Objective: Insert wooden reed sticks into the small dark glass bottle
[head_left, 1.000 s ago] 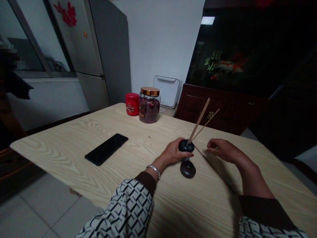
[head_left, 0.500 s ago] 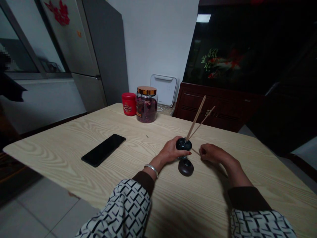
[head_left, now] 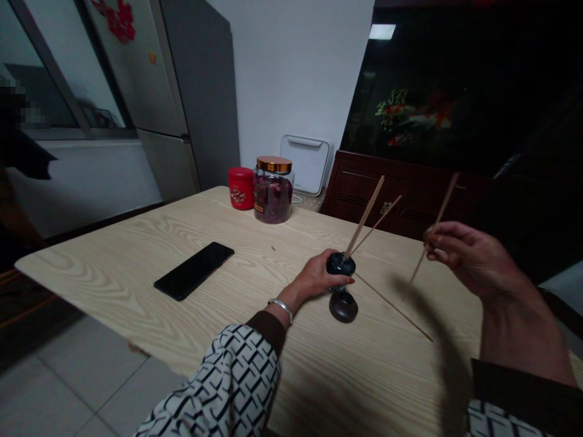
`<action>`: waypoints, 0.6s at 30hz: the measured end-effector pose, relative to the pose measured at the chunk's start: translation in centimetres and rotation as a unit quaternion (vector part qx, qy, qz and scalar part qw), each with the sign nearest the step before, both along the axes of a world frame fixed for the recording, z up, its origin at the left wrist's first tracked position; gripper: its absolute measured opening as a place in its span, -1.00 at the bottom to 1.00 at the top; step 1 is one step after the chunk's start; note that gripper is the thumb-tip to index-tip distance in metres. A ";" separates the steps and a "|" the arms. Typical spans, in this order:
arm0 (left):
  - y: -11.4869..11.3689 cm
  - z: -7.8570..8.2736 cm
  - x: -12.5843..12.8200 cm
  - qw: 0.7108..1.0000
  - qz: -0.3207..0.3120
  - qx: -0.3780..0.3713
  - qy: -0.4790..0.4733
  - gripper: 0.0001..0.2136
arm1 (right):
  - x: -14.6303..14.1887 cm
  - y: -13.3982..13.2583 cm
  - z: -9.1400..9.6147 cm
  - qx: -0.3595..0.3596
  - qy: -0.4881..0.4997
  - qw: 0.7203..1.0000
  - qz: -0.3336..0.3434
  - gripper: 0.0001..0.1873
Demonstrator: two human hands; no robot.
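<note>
My left hand [head_left: 317,273] is wrapped round a small dark glass bottle [head_left: 340,265] on the table. Thin wooden reed sticks [head_left: 364,218] lean out of the bottle's mouth to the upper right. Just in front of the bottle lies a round dark brown cap [head_left: 344,306] with a hole or recess in its top. My right hand [head_left: 455,246] is raised at the right, pinching a single reed stick [head_left: 443,206] that slants upward. Another thin stick [head_left: 394,308] lies on the table, running from beside the bottle towards the lower right.
A black phone [head_left: 195,270] lies on the left of the wooden table [head_left: 255,279]. Towards the back edge stand a red canister [head_left: 241,188] and a glass jar [head_left: 272,197] with a copper lid. A small dark scrap [head_left: 273,247] lies mid-table.
My right hand has risen from the tabletop and moved right, now with a reed stick upright in its fingers. The stick lying on the table shows in full. My left hand still grips the bottle.
</note>
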State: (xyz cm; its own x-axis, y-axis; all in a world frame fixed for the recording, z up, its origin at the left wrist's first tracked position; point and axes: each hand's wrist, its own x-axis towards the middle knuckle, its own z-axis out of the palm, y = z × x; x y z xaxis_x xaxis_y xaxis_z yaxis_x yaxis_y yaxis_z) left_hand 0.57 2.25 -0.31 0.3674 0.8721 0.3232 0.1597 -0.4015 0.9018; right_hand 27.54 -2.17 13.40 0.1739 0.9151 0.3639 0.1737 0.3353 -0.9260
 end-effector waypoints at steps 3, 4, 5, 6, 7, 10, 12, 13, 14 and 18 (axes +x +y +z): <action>0.0 0.0 0.0 1.000 0.000 -0.006 -0.001 -0.36 | -2.1 -0.2 1.0 0.054 0.133 0.989 -0.026 -0.73; 0.0 -0.1 0.0 1.000 0.001 -0.007 -0.001 -0.36 | -3.0 -0.1 0.9 0.067 0.145 0.987 -0.034 -0.74; 0.0 -0.1 0.0 1.000 0.003 -0.007 0.000 -0.35 | -3.8 0.1 0.7 0.075 0.144 0.986 -0.041 -0.75; 0.0 -0.1 0.0 1.000 0.004 -0.005 0.001 -0.35 | -4.7 0.3 0.5 0.078 0.135 0.987 -0.046 -0.76; 0.1 -0.1 0.0 1.000 0.006 -0.003 0.003 -0.35 | -5.4 0.6 0.2 0.081 0.122 0.988 -0.051 -0.76; 0.1 -0.2 0.0 1.000 0.008 -0.001 0.007 -0.33 | -6.8 1.2 -0.8 0.091 0.077 0.991 -0.061 -0.75; 0.2 -0.2 0.0 1.000 0.006 -0.006 0.005 -0.32 | -7.3 1.4 -1.3 0.091 0.053 0.993 -0.058 -0.75; 0.2 -0.2 0.0 1.000 0.004 -0.008 0.004 -0.32 | -7.5 1.5 -1.5 0.088 0.040 0.994 -0.053 -0.76; 0.2 -0.2 0.0 1.000 0.003 -0.009 0.003 -0.32 | -7.6 1.6 -1.7 0.084 0.026 0.995 -0.046 -0.76; 0.1 -0.2 0.1 1.000 0.001 -0.007 0.001 -0.36 | -8.3 1.9 -2.8 0.047 -0.055 0.997 -0.006 -0.76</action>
State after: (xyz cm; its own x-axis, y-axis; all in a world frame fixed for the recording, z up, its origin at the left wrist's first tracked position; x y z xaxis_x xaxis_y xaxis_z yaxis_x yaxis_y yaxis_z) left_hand 0.68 2.37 -0.51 0.3660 0.8772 0.3106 0.1634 -0.3892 0.9065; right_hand 19.25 -0.31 10.61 0.1400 0.8738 0.4657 0.2767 0.4171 -0.8657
